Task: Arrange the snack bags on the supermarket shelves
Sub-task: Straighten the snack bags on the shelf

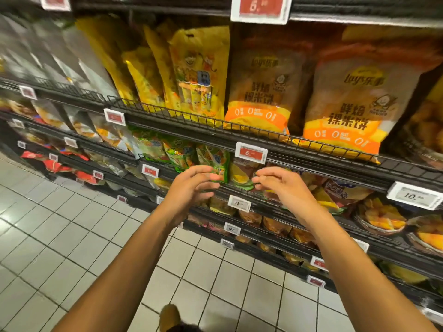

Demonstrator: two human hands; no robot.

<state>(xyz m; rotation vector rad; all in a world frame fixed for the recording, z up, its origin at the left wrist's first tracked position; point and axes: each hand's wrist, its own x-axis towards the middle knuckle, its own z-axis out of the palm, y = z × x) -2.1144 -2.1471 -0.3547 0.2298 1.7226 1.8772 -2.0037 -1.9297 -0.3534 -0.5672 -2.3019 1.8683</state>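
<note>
**Hands at the second shelf**

My left hand [191, 185] and right hand [279, 185] reach forward, fingers loosely curled, gripping nothing. Between them, the green printed plastic snack bag [215, 161] stands upright behind the black wire shelf rail [242, 190], left fingertips just beside its lower edge.

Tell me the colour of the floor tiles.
Pale grey tiles with dark joints, seen in the head view.
</note>
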